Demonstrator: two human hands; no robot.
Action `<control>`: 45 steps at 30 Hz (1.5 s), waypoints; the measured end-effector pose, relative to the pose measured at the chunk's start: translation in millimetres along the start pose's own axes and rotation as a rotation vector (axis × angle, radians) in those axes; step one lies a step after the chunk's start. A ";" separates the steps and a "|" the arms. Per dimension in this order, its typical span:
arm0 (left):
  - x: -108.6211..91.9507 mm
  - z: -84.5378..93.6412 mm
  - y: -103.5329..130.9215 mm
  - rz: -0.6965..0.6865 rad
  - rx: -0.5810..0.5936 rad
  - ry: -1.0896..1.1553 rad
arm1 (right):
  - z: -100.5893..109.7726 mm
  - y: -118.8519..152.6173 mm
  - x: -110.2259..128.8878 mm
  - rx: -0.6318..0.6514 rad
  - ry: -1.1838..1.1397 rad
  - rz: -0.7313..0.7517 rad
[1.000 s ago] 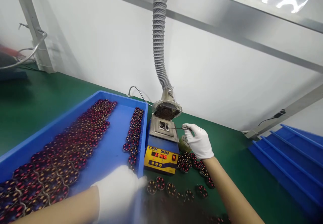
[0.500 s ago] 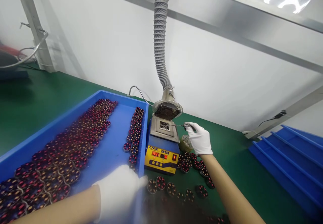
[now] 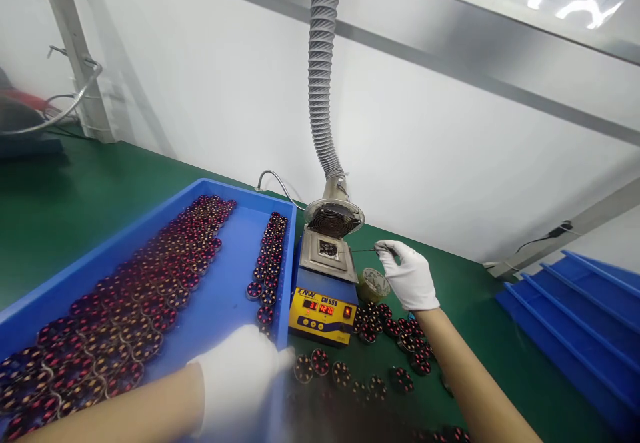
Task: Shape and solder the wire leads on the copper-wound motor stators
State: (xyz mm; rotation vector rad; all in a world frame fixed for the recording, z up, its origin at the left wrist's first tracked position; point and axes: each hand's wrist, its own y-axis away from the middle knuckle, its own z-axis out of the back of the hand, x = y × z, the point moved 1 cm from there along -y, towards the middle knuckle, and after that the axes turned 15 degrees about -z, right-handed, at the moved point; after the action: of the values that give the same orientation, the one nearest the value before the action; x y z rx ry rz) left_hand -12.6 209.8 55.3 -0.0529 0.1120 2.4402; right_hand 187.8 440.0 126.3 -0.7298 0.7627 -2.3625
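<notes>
One thin stick (image 3: 363, 250) is pinched by the right hand (image 3: 411, 282); a slip could burn those fingers on the heater (image 3: 320, 330); if the left hand (image 3: 239, 376) grips, I cannot tell.

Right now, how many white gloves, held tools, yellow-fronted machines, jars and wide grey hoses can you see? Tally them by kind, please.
White gloves: 2
Held tools: 1
Yellow-fronted machines: 1
Jars: 1
Wide grey hoses: 1
Total: 6
</notes>
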 end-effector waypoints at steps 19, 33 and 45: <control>3.7 -12.7 -0.3 -0.012 -0.034 -0.048 | -23.8 -23.0 34.0 0.157 0.058 0.059; 2.2 -4.0 0.7 -0.007 -0.019 -0.017 | -40.4 -25.9 21.8 0.043 0.013 -0.108; 1.2 -5.9 1.1 0.001 -0.020 -0.006 | -33.4 -35.2 24.1 0.096 0.068 -0.032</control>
State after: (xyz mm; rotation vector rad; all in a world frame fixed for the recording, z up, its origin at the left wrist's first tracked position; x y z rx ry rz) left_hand -14.2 209.2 49.4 -0.0543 0.0847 2.4429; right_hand 138.3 460.7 133.6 -0.6286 0.6655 -2.4446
